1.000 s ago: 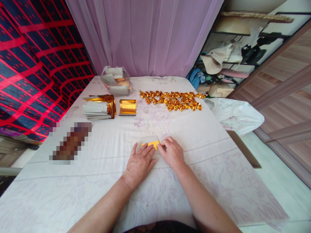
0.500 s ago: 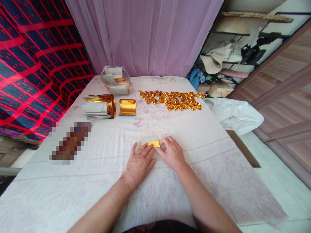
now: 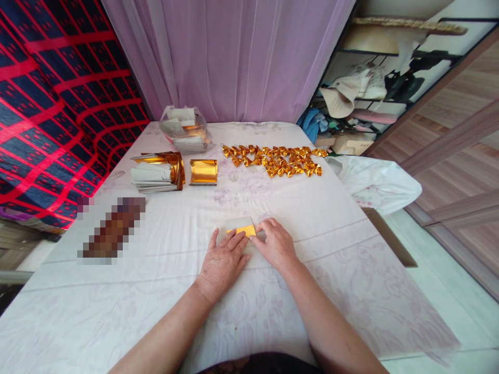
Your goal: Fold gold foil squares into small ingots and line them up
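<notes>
A small sheet of gold foil paper (image 3: 248, 230) lies on the table, partly folded so that a gold strip shows in front of its pale back. My left hand (image 3: 224, 262) rests flat on its near edge, fingers stretched out. At the right end of the gold strip, my right hand (image 3: 276, 243) pinches the paper between thumb and forefinger. Behind them lie several folded gold foil pieces (image 3: 288, 161) in rows. To the left of these are a small stack of gold sheets (image 3: 203, 172) and a fanned bundle of foil paper (image 3: 158, 174).
A clear plastic bag of paper (image 3: 185, 130) stands at the table's back left. A blurred-out patch (image 3: 113, 228) covers something at the left. White plastic bags (image 3: 384, 182) sit beyond the right edge, near a shelf with a cap (image 3: 339, 98) and shoes. A purple curtain (image 3: 234, 57) hangs behind.
The view has shifted very slightly. Both hands and the foil paper stay in nearly the same position.
</notes>
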`<state>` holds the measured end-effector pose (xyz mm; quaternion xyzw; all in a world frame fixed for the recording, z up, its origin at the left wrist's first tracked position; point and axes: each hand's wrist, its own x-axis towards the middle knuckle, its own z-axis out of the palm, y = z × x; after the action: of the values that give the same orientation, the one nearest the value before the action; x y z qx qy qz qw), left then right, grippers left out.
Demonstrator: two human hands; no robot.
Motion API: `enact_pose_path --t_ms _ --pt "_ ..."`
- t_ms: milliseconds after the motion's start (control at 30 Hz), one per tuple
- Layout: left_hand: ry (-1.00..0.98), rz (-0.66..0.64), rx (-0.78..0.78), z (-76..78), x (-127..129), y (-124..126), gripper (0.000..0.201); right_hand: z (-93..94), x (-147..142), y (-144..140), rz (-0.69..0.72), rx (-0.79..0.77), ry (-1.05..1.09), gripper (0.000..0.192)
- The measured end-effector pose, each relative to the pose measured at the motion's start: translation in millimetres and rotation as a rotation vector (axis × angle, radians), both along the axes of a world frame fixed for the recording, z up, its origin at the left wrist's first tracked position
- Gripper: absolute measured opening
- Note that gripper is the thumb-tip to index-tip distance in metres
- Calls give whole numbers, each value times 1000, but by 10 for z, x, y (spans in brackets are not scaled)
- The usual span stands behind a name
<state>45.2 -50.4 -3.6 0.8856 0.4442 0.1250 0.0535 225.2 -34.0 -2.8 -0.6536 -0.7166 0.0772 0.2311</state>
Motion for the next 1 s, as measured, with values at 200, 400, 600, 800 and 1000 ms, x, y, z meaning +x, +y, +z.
enact_pose_path --t_ms 200,400,600,800,1000 --pt "-12 -6 -11 -3 -6 4 38 -25 67 16 38 -26 98 10" --pt "-18 0 -13 -3 -7 4 36 -24 134 49 102 -55 170 10" --pt "3 0 1 -8 0 8 36 36 163 60 137 -3 222 15" --pt "-1 -9 15 -6 -4 14 39 40 -30 54 138 46 264 16" --pt "8 -16 10 -1 -10 16 41 -76 -123 69 151 54 146 18"
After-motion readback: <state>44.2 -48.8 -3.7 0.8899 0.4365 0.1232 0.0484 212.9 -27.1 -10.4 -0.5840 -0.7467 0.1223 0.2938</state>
